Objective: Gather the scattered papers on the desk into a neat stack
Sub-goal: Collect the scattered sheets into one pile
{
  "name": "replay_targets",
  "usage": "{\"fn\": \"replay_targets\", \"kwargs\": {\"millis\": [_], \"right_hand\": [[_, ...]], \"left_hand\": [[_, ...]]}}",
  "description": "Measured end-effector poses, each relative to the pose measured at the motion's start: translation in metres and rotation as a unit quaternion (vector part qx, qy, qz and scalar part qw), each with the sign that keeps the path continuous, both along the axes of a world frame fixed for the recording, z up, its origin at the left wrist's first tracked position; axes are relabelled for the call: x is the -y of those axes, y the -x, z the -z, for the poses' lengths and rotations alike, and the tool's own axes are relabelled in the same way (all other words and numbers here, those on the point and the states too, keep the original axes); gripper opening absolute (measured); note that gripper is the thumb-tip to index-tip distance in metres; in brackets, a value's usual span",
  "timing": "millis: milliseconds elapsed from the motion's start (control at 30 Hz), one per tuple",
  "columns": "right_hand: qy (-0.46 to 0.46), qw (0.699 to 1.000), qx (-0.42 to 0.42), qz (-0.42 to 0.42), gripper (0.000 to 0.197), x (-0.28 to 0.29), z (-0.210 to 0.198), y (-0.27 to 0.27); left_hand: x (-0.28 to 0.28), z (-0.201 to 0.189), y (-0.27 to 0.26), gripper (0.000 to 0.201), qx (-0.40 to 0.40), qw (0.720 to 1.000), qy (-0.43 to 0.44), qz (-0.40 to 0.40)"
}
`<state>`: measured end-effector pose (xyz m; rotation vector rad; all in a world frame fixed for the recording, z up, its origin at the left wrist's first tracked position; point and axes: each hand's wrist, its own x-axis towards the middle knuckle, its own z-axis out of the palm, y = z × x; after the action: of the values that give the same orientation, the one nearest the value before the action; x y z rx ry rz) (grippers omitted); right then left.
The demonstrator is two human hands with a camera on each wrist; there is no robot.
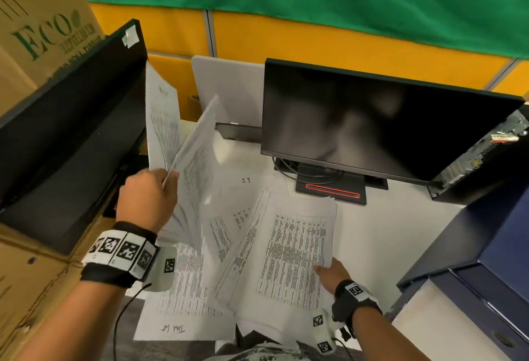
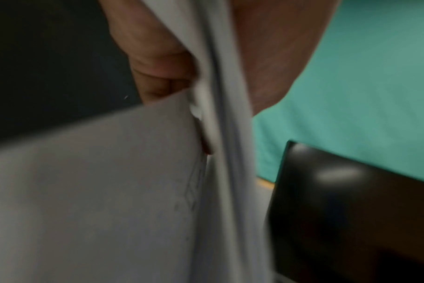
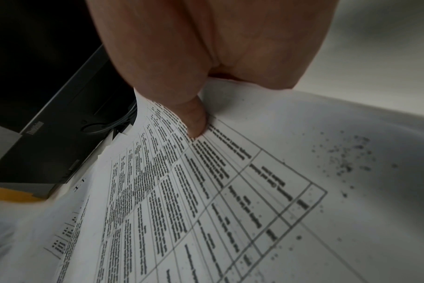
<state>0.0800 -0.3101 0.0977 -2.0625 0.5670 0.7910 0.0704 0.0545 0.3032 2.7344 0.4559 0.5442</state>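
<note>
My left hand (image 1: 148, 197) grips a loose bundle of printed sheets (image 1: 183, 157) held upright above the desk's left side; its fingers (image 2: 162, 76) curl round the paper edges (image 2: 218, 134). My right hand (image 1: 329, 272) pinches the right edge of a tilted stack of table-printed pages (image 1: 289, 254), with the thumb (image 3: 191, 116) on top of the top page (image 3: 206, 191). More sheets (image 1: 183, 283) lie flat on the white desk (image 1: 380, 240) under and between both hands, one with handwriting near the front edge.
A dark monitor (image 1: 372, 123) on its stand (image 1: 332, 189) is behind the papers. A second black monitor (image 1: 68, 120) and cardboard boxes (image 1: 37, 26) crowd the left. A blue cabinet (image 1: 486, 260) is on the right; a computer case (image 1: 483, 154) is at the far right.
</note>
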Motion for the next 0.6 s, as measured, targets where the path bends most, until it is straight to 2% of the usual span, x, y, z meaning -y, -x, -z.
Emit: {"fn": "replay_targets", "kwargs": {"millis": [67,133,200,300,367,433,533,600], "right_hand": [[-0.007,1.0,0.001,-0.003,0.044,0.0,0.0,0.001],[-0.013,1.0,0.0,-0.008,0.043,0.002,0.003,0.001],[-0.014,1.0,-0.001,-0.01,0.044,0.004,0.007,0.001],[-0.013,1.0,0.003,-0.011,0.044,0.006,0.011,0.0],[-0.008,1.0,0.004,-0.01,0.043,0.004,0.006,0.001],[0.005,1.0,0.01,-0.02,0.038,0.001,-0.001,0.002],[0.028,0.999,0.02,-0.04,0.032,0.001,-0.003,0.002],[0.006,1.0,0.015,-0.014,0.035,0.002,-0.001,0.002]], "left_hand": [[0.009,-0.028,0.005,0.042,0.06,0.997,0.029,0.037],[0.017,-0.053,0.009,0.038,0.111,0.985,0.119,0.053],[0.018,-0.065,0.011,0.037,0.151,0.959,0.231,0.067],[0.009,-0.063,0.011,0.052,0.171,0.908,0.375,0.072],[0.007,-0.048,0.011,0.047,0.147,0.878,0.454,0.036],[0.011,-0.02,0.011,0.03,0.098,0.859,0.503,-0.004],[0.018,0.047,0.019,0.016,-0.03,0.85,0.522,-0.057],[0.016,0.102,0.03,0.017,-0.149,0.844,0.507,-0.091]]}}
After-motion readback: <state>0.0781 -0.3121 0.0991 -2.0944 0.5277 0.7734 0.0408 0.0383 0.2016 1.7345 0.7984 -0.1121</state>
